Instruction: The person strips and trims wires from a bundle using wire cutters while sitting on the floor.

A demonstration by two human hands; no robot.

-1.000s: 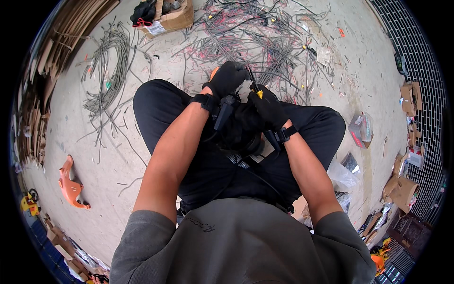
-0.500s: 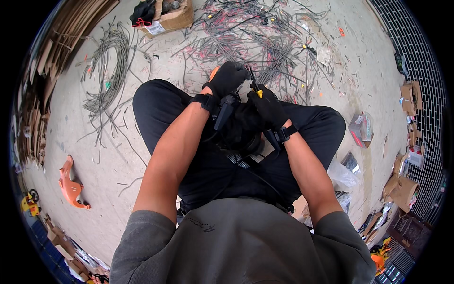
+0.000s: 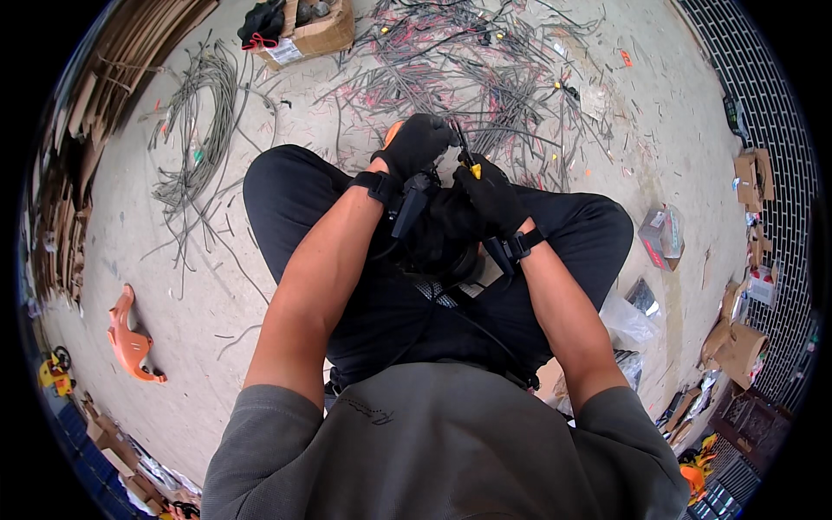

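Note:
My left hand (image 3: 418,146), in a black glove, is closed above my crossed legs, its fingers curled round something I cannot make out. Part of an orange thing (image 3: 393,132) shows behind its knuckles. Close by on the right, my right hand (image 3: 494,195), gloved in black too, grips a thin dark piece with a yellow part (image 3: 476,171). That dark piece (image 3: 464,146) rises past the thumb toward the left fingertips; its exact kind is too small to tell. Both wrists carry black straps with dark box-shaped devices (image 3: 410,213).
Cut grey, black and red cables (image 3: 485,78) cover the floor ahead. A coiled cable bundle (image 3: 204,121) lies left, near an open cardboard box (image 3: 322,33). An orange plastic shell (image 3: 130,338) lies at lower left. A small box (image 3: 661,237) and plastic bags (image 3: 628,316) sit right.

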